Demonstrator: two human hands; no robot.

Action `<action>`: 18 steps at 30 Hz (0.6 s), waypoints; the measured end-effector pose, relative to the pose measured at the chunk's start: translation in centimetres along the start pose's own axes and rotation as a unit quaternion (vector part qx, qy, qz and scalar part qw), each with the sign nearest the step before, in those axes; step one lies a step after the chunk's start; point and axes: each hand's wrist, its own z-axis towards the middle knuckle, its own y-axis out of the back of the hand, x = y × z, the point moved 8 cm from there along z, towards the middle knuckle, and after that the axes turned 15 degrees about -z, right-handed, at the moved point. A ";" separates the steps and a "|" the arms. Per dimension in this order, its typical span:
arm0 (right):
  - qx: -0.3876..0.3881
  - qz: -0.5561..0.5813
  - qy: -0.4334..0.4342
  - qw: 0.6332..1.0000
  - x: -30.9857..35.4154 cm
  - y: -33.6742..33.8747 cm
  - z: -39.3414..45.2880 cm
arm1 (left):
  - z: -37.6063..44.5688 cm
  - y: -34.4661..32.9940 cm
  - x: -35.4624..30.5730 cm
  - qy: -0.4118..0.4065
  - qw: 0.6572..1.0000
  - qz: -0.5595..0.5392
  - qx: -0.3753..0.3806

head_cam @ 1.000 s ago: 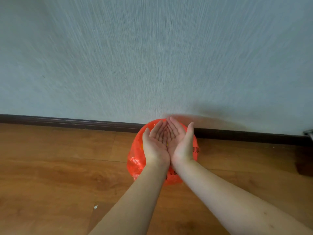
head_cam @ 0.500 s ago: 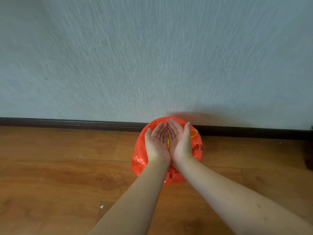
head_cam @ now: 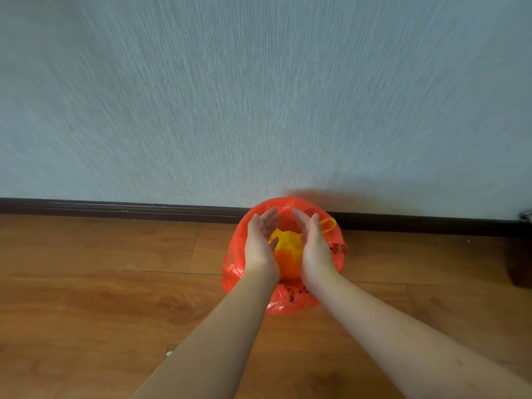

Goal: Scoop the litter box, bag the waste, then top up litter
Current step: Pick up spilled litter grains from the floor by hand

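- Waste bag (head_cam: 335, 251), a thin orange-red plastic sack with dark print, sits open-mouthed on the wooden floor (head_cam: 100, 298), hard against the dark skirting board (head_cam: 115, 210) at the floor's far edge, a little right of centre.
- Inside it lies a knotted yellow bag (head_cam: 288, 249), its loop handle (head_cam: 328, 224) draped over the far-right rim.
- Left hand (head_cam: 260, 246) and right hand (head_cam: 315, 247) hover over the mouth, palms turned toward each other, fingers (head_cam: 269, 221) straight and relaxed, the two hands parted with the yellow bundle showing between them; neither grips anything, and whether the palms brush the plastic cannot be told.
- Film this thin will likely handle light, limp and slippery, crumpling under any squeeze and prone to tear if dragged across the boards; the load inside probably gives it some sag.
- Best hold, on this showing, is the gathered rim or the yellow loop, bunched and lifted straight up, not a grab at the belly of the sack.
- Bagging appears nearly done; tying off the outer sack looks to be the step in hand, with topping up litter not yet in sight.
- Brown plank flooring carries scattered pale crumbs (head_cam: 168, 353), near the arms and along the skirting.
- Pale blue-grey textured wall (head_cam: 259, 96) fills the upper view; a metal object (head_cam: 526, 216) peeks in at the right edge, too cropped to identify.
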 end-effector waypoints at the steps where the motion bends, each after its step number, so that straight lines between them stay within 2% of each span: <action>1: 0.000 -0.030 0.001 1.000 0.1 0.2 -0.1 | 0.1 0.2 -0.2 -0.009 0.999 0.035 0.003; 4: 0.001 -0.099 0.014 0.995 0.6 0.8 -0.2 | 0.2 0.4 -1.0 -0.039 0.984 0.175 0.022; 8: -0.021 -0.220 0.073 0.973 1.8 1.4 -0.3 | 0.3 -0.6 -2.5 -0.110 0.928 0.354 0.042; 14: -0.046 -0.426 0.098 0.898 2.7 2.5 -0.1 | 0.5 -0.8 -2.7 -0.187 0.820 0.537 0.069; 18: -0.064 -0.497 0.132 0.855 2.7 3.3 -0.2 | 0.3 -0.9 -2.2 -0.231 0.714 0.652 0.105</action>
